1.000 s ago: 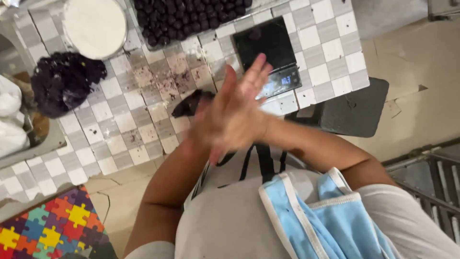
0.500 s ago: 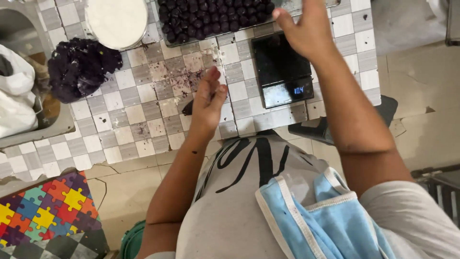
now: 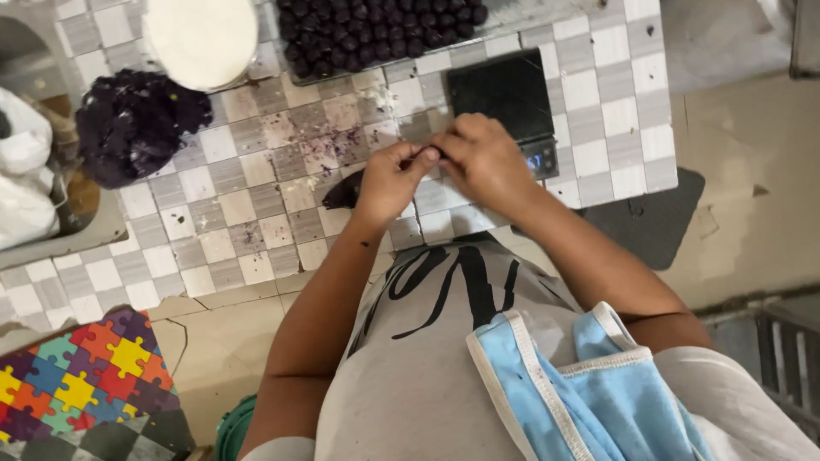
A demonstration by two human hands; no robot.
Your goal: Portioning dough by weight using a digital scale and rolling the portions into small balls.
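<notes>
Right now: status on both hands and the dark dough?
Left hand and right hand meet fingertip to fingertip over the checkered table. Small dark piece pinched between them, barely visible. Dark lump beside left hand. Scale just behind.

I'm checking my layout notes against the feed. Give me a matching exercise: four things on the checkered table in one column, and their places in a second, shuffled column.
Things:
1. black scale
2. white round lid
3. tray of dark balls
4. dark purple heap

Places:
A. far left of the table, beside the white bags
B. top middle, behind the scale
C. just beyond the right hand, which meets the left hand
D. top edge, above the heap

Pairs: 1-C, 2-D, 3-B, 4-A
</notes>
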